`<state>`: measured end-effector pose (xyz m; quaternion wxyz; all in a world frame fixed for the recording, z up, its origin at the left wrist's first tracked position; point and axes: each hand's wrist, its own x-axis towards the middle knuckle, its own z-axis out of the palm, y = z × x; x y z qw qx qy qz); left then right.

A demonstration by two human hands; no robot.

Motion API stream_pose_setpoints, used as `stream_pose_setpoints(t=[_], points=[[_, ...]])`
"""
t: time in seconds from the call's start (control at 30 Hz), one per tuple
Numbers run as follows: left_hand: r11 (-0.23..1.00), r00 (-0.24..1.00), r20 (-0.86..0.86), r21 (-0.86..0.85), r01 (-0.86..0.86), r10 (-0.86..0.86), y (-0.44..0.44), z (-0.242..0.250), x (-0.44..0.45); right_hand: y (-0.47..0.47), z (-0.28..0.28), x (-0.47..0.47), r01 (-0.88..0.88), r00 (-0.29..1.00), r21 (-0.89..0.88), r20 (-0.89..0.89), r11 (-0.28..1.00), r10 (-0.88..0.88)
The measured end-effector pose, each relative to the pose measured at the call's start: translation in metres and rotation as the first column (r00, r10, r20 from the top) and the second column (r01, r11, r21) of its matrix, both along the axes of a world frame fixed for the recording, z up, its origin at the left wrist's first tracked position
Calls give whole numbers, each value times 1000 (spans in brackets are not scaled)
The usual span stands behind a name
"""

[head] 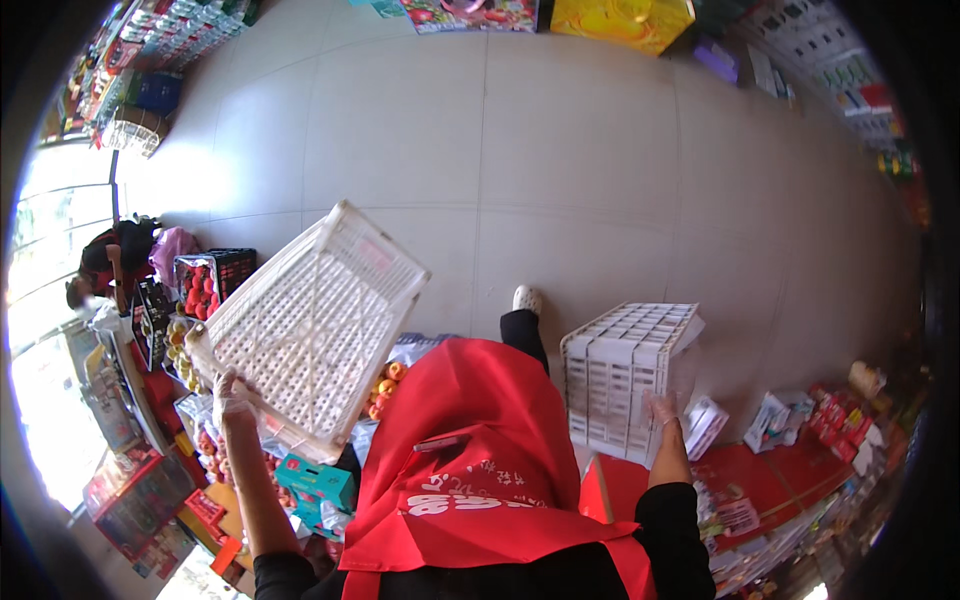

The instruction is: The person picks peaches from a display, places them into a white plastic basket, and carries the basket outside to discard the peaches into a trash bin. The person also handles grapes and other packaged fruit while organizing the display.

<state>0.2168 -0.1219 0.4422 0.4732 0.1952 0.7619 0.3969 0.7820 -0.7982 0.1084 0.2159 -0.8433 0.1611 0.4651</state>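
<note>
My left hand (234, 397), in a clear thin plastic glove, grips the near rim of a white perforated plastic crate (315, 322), which is tilted with its latticed bottom in view. At the right, my right hand (661, 409), gloved too, is at the side of a second white plastic crate (619, 375) with a slatted wall. The fingers there are partly blurred against the crate and some clear plastic film, but they appear closed on its edge. A red apron (469, 450) bearing white writing covers my front, between the two crates.
Peach-like fruit (386, 386) and a teal carton (315, 487) lie beside the left crate. A black crate of red fruit (202, 289) stands further left, near another person (120, 255). Gift boxes (622, 22) line the far floor edge. A red-covered display (765, 480) is at the right.
</note>
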Motion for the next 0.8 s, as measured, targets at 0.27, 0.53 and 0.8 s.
stream_pose_setpoints(t=[0.27,0.53,0.8], points=[[978,963,-173,34,-204,207,0,-11,14,93,33,165,-765,644,-100,-155,636,749],[862,865,-12,87,-499,502,26,-11,25,293,107,223,-982,-146,-56,-388,-181,910],[635,635,5,8,-773,773,44,-108,-38,634,138,277,-786,-587,-11,-298,-618,752]])
